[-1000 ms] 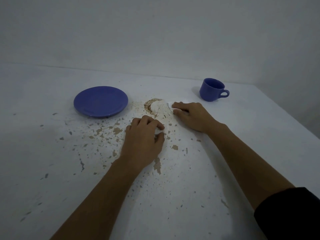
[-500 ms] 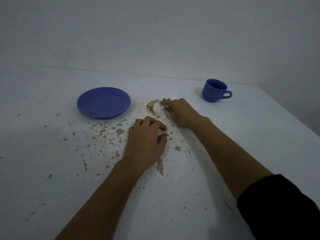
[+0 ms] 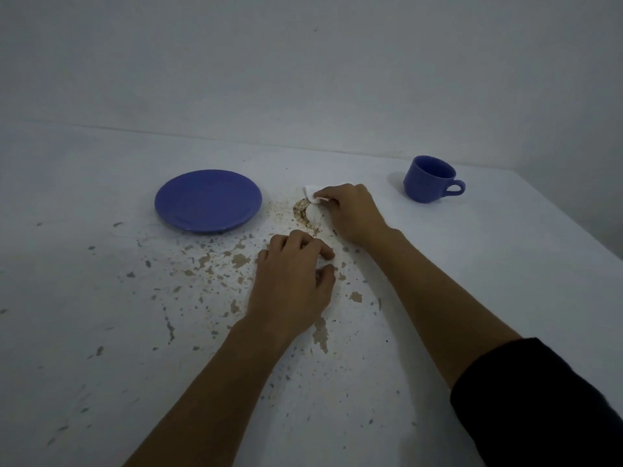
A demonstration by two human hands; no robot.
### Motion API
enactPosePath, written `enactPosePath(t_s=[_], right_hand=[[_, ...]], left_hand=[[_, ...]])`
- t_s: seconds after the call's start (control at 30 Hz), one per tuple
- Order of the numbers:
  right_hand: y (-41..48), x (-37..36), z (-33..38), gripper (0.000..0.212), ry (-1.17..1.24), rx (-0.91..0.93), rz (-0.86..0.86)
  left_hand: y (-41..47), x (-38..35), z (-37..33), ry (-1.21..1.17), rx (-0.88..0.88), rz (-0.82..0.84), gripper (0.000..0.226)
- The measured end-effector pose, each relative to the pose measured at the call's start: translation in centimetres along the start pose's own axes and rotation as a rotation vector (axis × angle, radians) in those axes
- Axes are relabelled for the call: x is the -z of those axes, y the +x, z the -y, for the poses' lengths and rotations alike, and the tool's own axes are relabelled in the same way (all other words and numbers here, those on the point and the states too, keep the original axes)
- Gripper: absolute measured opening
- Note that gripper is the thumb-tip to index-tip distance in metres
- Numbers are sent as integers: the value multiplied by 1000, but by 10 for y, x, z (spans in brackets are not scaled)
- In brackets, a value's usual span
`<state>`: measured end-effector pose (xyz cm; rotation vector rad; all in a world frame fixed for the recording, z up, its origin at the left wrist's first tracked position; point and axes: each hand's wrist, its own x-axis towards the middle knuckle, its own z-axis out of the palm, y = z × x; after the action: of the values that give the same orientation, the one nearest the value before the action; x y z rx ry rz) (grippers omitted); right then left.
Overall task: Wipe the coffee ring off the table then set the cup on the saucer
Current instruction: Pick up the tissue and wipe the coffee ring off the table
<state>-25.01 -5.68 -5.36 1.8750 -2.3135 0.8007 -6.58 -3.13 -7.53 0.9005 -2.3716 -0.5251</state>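
Coffee ring (image 3: 305, 214) half gone; right hand (image 3: 350, 210), fingers pinching tissue (image 3: 312, 193), swept to far edge; left hand (image 3: 293, 281) curled, pinching a white scrap.

I see a dim, bluish, grainy view; the round blue ceramic cup (image 3: 428, 179) casts a soft shadow leftward.

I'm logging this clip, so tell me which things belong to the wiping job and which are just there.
Part of the job: coffee ring; white wipe in the right hand; cup; saucer; table.

Just there: chipped paint patches; wall; left hand, resting on the table.
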Motion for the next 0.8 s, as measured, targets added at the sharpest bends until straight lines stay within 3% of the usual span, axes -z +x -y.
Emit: enactPosePath(t_s=[0.1, 0.3, 0.47, 0.53, 0.63, 0.7, 0.8], right_hand=[[0, 22, -8, 25, -13, 61, 148], [-1, 23, -15, 27, 41, -13, -19], [-5, 16, -2, 24, 12, 138, 109], [2, 28, -8, 25, 9, 96, 157], [13, 43, -18, 26, 191, -155, -30], [13, 42, -18, 26, 174, -216, -147], [-2, 26, -11, 27, 9, -50, 52]], left_hand=[[1, -1, 0, -2, -3, -3, 22], [2, -2, 0, 6, -9, -7, 22], [3, -3, 0, 14, 3, 0, 24], [3, -3, 0, 8, -2, -5, 23], [2, -2, -1, -3, -7, -15, 21], [2, -1, -1, -1, -1, -12, 21], [1, -1, -1, 6, -9, -12, 21]])
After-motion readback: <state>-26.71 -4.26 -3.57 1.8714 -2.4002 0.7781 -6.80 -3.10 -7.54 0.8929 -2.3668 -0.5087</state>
